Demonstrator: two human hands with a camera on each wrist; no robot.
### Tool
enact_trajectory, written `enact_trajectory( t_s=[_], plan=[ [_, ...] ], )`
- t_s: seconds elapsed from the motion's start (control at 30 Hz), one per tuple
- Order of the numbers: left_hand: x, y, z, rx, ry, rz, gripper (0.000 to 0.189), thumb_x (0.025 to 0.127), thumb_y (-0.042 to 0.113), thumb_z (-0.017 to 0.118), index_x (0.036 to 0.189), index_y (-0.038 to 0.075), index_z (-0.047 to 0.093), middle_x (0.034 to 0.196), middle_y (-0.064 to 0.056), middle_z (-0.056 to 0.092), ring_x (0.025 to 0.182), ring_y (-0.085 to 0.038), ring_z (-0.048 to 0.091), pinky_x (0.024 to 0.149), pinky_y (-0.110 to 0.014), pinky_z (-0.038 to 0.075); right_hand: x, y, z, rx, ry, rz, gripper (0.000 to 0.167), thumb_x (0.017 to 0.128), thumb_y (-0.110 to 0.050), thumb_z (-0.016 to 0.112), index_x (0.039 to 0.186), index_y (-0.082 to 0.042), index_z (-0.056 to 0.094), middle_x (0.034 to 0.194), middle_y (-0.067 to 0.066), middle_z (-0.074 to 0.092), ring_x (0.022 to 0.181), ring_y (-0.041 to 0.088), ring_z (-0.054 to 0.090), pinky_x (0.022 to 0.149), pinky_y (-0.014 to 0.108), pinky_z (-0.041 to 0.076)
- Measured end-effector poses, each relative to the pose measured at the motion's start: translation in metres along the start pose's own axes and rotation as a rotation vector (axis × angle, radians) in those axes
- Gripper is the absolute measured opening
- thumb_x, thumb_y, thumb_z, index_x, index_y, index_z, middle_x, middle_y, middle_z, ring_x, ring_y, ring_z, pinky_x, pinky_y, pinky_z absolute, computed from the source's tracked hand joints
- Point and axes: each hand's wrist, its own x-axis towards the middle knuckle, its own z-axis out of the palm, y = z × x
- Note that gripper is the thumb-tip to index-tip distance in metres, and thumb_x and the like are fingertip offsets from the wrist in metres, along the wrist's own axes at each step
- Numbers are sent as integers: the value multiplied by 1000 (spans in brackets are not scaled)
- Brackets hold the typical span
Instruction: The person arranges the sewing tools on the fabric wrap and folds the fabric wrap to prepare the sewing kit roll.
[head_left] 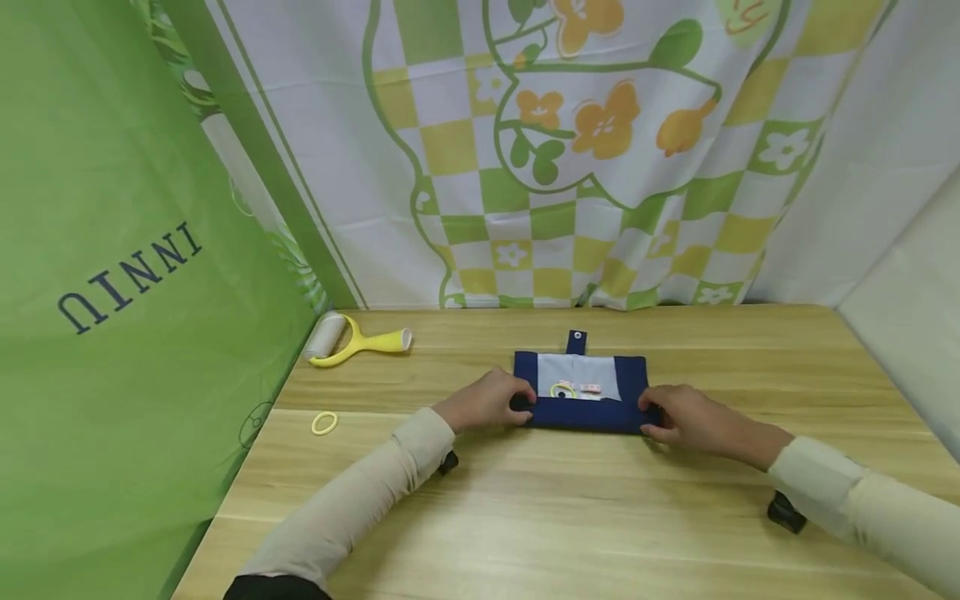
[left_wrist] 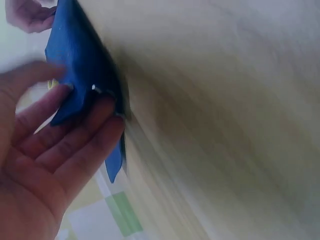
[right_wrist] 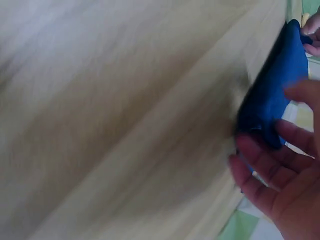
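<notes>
A navy blue fabric pouch (head_left: 585, 415) lies on the wooden table, its near edge folded up over a pale grey lining (head_left: 551, 367). From its far side sticks out a short strap (head_left: 577, 342) with a metal snap. On the lining are a yellow ring (head_left: 552, 389) and a small pink-and-white piece (head_left: 592, 388). My left hand (head_left: 487, 400) pinches the fold's left end, fingertips tucked under the blue cloth (left_wrist: 82, 65). At the right end, my right hand (head_left: 693, 421) grips the same fold between thumb and fingers, the fingertips partly behind the cloth (right_wrist: 277, 75).
A roller with a yellow handle (head_left: 378, 342) lies at the table's back left corner. Nearer me on that side is another yellow ring (head_left: 325, 433). A patterned curtain (head_left: 450, 150) hangs behind the table, a green one (head_left: 112, 433) along the left.
</notes>
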Motion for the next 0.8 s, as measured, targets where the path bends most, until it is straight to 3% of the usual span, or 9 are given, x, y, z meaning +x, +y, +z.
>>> enact_trajectory(
  t_s=[0.13,0.27,0.43,0.67,0.8],
  plan=[
    [-1,4,-2,68,-59,11,44,84,36,81,116,8,71,114,-4,75,102,-12,68,93,-24,53,-3,-2,-1,-146,-38,-49,41,81,-30,83,108,-5,66,97,2,65,72,1,52,65,28,52],
    [3,10,2,176,-88,-1,48,83,36,81,118,6,68,117,-6,72,108,-16,66,99,-27,51,-1,-2,6,-227,67,-119,35,76,-20,85,101,-6,64,91,2,61,73,7,56,62,29,52],
    [3,18,3,211,-49,-35,35,88,26,78,114,6,69,111,-7,72,102,-16,66,93,-28,53,1,-1,12,-251,119,-119,30,75,-13,83,97,-7,64,92,4,62,77,13,60,65,32,54],
    [-4,19,3,262,16,1,30,89,28,75,110,7,73,105,-5,75,95,-14,69,89,-27,55,-4,-4,9,-258,131,-119,22,78,-13,80,92,-9,64,85,2,65,69,10,59,60,30,52],
    [-12,20,-3,221,40,32,26,89,27,73,107,9,76,103,-3,78,92,-13,72,87,-25,56,-8,-10,3,-266,154,-145,16,79,-12,78,88,-10,65,78,-3,63,62,4,54,55,28,49]
  ],
)
